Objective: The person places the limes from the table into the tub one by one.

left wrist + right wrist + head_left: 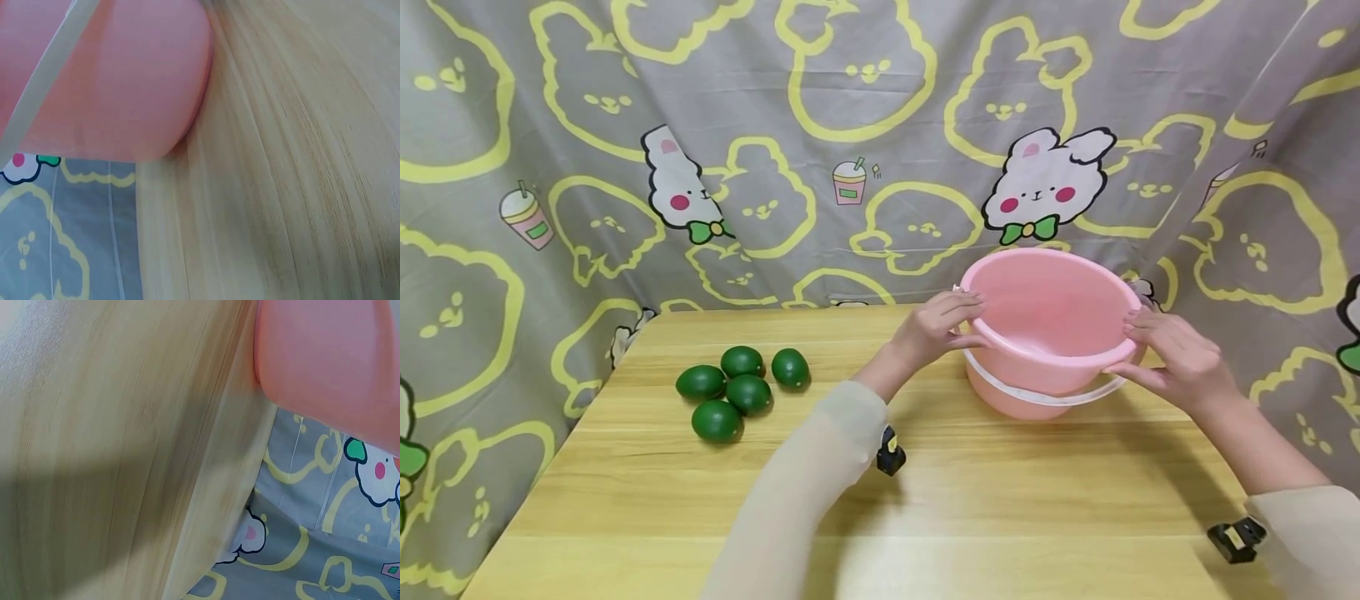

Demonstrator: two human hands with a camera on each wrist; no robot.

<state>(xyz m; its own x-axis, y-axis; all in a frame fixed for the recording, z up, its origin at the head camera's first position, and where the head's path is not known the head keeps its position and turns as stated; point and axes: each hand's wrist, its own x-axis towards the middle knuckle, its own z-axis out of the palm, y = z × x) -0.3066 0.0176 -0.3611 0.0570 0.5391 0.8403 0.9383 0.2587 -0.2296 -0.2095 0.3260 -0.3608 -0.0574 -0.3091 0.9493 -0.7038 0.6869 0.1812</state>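
Note:
A pink bucket (1030,387) is at the back right of the wooden table, its opening facing up and towards me. Its white handle (1037,398) hangs down across the front. My left hand (936,329) grips the rim on the left, fingers over the edge and thumb below it. On the opposite side my right hand (1183,358) holds the rim the same way. Both wrist views show the bucket's lower wall (125,81) close to the tabletop, with neither hand in sight. No contents show in the visible part of the bucket.
Several dark green, smooth oval fruits that look like avocados (748,394) lie grouped at the table's back left. A grey curtain (850,233) with yellow cartoon outlines hangs behind the table (1000,517) and at its sides. Black wrist devices (891,452) sit by both cuffs.

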